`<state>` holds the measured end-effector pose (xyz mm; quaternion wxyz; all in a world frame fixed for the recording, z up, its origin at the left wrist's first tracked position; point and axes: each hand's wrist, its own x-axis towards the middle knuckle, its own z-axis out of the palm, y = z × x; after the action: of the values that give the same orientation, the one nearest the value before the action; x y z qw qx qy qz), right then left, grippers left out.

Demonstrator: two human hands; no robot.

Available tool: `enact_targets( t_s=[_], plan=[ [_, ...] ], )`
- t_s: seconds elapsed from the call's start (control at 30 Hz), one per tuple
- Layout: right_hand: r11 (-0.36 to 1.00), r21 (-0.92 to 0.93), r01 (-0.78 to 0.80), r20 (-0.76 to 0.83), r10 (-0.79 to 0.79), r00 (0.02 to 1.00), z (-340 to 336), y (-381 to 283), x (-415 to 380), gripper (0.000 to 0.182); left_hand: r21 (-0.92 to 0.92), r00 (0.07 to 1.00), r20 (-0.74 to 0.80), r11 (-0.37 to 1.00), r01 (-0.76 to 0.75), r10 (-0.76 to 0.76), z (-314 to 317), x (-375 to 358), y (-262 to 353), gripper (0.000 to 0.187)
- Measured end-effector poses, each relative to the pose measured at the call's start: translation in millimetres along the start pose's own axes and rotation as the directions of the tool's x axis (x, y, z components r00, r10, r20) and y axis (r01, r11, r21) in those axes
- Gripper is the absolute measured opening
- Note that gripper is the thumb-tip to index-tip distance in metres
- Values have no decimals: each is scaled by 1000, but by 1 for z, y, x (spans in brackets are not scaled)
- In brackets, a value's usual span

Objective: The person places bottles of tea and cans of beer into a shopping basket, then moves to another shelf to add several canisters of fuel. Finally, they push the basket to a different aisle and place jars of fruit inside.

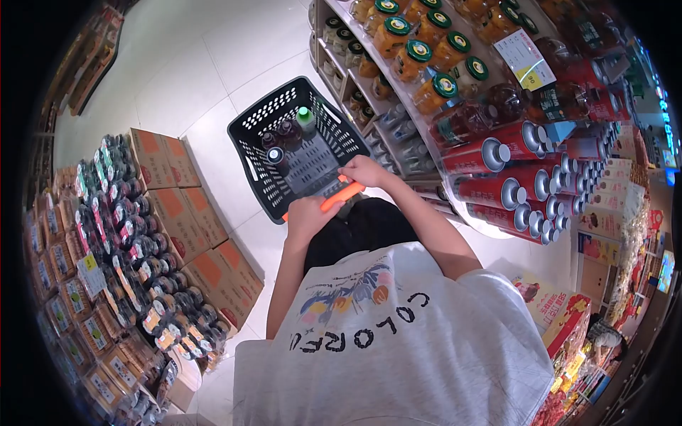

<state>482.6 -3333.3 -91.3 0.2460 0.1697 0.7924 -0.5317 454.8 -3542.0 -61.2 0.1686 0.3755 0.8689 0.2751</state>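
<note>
A black plastic shopping basket (245, 167) with slotted walls stands in front of my body, its orange handle (343, 196) on the near side. My left hand (310, 216) is closed around the left part of that handle. Farther right, my right hand (367, 171) has its fingers curled at the handle's other end. Inside the basket are a bottle with a green cap (305, 119), a bottle with a pale cap (275, 155) and dark bottles (287, 130). Their labels are too small to read.
Shelves on the right hold jars with green lids (418, 51), dark drink bottles (455, 126) and red canisters (490, 153). Cardboard boxes (202, 213) and stacked packaged goods (135, 241) line the left. Pale floor tiles (192, 53) run between them.
</note>
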Motion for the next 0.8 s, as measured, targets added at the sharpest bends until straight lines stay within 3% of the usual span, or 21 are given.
enact_targets(
  t_s=[0.37, 0.47, 0.6, 0.8],
  plan=[
    [997, 15, -74, -118, 75, 990, 6, -22, 11, 38, -10, 987, -80, 990, -141, 140, -19, 21, -25, 42],
    [1000, -5, -21, -134, 20, 991, 8, -23, 26, 38, 70, 1000, 2, 997, -30, 30, -25, 26, -32, 46],
    [996, -81, 31, -192, -46, 980, 0, -34, 38, 38, 118, 998, -11, 991, 56, -55, -28, 39, -39, 49],
    [989, -123, 82, -265, -113, 958, -11, -47, 67, 36, 97, 996, 14, 991, 89, -90, -42, 64, -52, 50]
  ],
)
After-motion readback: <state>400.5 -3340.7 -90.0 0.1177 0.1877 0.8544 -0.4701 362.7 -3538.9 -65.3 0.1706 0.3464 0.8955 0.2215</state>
